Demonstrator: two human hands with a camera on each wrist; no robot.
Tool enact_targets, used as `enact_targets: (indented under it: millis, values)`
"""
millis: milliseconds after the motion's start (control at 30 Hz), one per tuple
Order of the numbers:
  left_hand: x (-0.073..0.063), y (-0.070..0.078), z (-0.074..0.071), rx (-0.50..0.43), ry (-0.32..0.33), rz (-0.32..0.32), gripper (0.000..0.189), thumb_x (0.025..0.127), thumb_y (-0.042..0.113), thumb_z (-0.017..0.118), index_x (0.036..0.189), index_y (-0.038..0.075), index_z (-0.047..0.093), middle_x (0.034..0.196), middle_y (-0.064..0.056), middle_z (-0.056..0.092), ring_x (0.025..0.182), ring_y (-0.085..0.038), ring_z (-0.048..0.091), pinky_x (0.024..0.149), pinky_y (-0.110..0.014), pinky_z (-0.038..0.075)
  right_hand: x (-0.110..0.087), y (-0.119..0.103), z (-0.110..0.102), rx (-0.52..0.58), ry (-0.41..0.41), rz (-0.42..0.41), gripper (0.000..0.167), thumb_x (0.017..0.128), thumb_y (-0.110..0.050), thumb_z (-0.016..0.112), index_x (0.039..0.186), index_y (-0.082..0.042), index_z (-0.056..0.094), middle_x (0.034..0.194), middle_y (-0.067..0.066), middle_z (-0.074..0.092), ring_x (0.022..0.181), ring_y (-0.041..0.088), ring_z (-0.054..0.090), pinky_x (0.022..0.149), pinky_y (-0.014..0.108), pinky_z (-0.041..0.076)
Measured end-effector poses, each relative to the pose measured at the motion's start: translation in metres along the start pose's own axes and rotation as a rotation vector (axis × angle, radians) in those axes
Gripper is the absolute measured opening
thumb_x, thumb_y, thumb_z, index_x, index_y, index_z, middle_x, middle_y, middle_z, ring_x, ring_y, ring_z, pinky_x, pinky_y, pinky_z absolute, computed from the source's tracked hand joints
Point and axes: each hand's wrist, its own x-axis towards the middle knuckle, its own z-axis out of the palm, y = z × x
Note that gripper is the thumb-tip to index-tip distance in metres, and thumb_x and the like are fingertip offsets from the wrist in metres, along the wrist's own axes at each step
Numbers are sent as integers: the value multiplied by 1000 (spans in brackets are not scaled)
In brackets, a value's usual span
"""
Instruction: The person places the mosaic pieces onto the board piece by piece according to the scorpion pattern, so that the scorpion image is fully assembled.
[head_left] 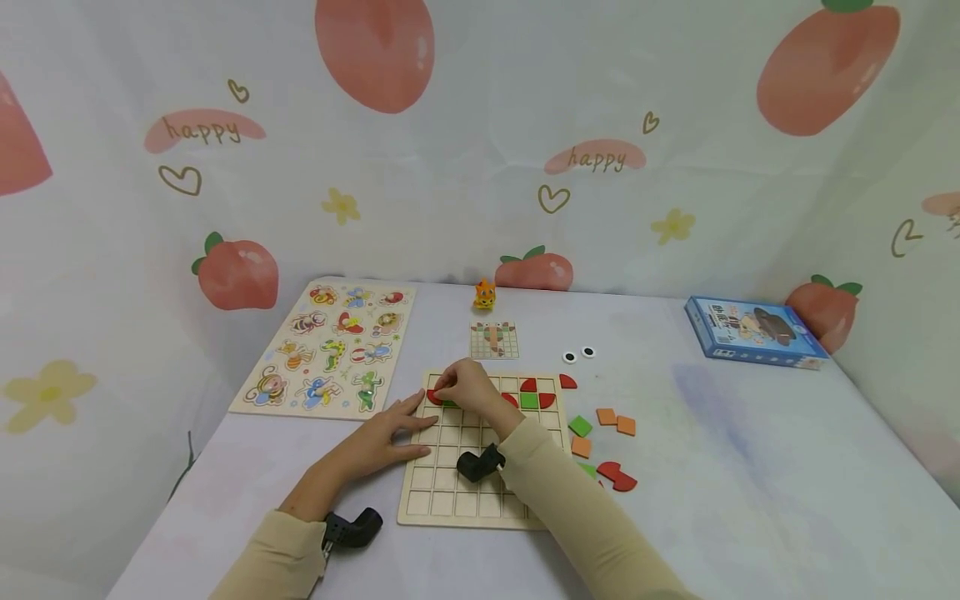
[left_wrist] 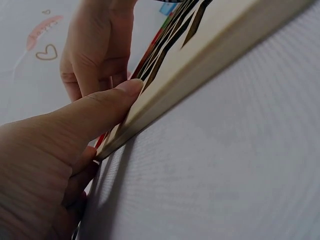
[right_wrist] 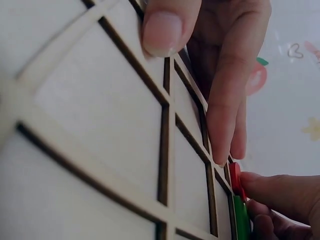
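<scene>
A wooden grid board [head_left: 442, 504] lies on the table. My left hand [head_left: 382, 435] rests along its left edge, fingers spread, the thumb [left_wrist: 112, 101] touching the frame. At the board's upper left corner my right hand [head_left: 474, 392] pinches a red quarter-circle piece [right_wrist: 235, 179] with its fingertips. Beside it a green square piece [right_wrist: 241, 217] sits in the grid, partly covered by the right hand in the head view. Farther right in the upper rows are more red pieces [head_left: 547, 401] and a green square [head_left: 528, 401].
Right of the board lie loose orange squares [head_left: 626, 426], a green square [head_left: 581, 426], red quarter-circles [head_left: 622, 481] and two eye discs [head_left: 588, 352]. Behind it are a pattern card [head_left: 494, 340] and an orange toy figure [head_left: 484, 295]. An insect puzzle [head_left: 330, 354] lies left, a blue box [head_left: 753, 332] right.
</scene>
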Motion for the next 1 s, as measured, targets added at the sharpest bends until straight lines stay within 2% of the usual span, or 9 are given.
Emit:
enact_targets:
  millis: [267, 500, 600, 833, 1000]
  values:
    - [2, -1, -1, 30, 1, 11, 53, 84, 42, 65, 129, 15, 58, 154, -13, 23, 138, -46, 20, 110, -59, 23, -6, -2, -3, 3, 9, 0, 11, 85, -12, 67, 91, -4, 72, 86, 7, 68, 71, 10, 55, 63, 21, 46]
    - [5, 1, -1, 95, 31, 30, 61, 82, 45, 65, 134, 15, 52, 153, -14, 26, 138, -43, 25, 108, -59, 28, -21, -1, -18, -11, 26, -73, 19, 86, -14, 66, 101, -2, 71, 94, 9, 68, 76, 14, 60, 64, 21, 49]
    - [6, 0, -1, 100, 42, 19, 68, 81, 46, 66, 138, 14, 47, 153, -13, 25, 138, -41, 25, 108, -58, 28, -29, 5, -28, -5, 47, -91, 22, 86, -15, 67, 104, -2, 70, 93, 9, 68, 77, 14, 59, 61, 20, 49]
    - [10, 2, 2, 76, 26, -13, 84, 80, 49, 67, 146, 12, 31, 155, -9, 22, 142, -35, 21, 113, -53, 23, -55, 29, -64, 21, 82, -64, 25, 84, -14, 68, 104, 1, 69, 90, 9, 66, 76, 14, 57, 59, 21, 46]
    - [13, 3, 0, 105, 31, -43, 92, 77, 54, 68, 149, 14, 25, 155, -5, 23, 143, -31, 21, 114, -49, 23, -76, 47, -89, 17, 117, -40, 27, 85, -15, 67, 106, 1, 68, 91, 10, 66, 75, 15, 57, 57, 25, 47]
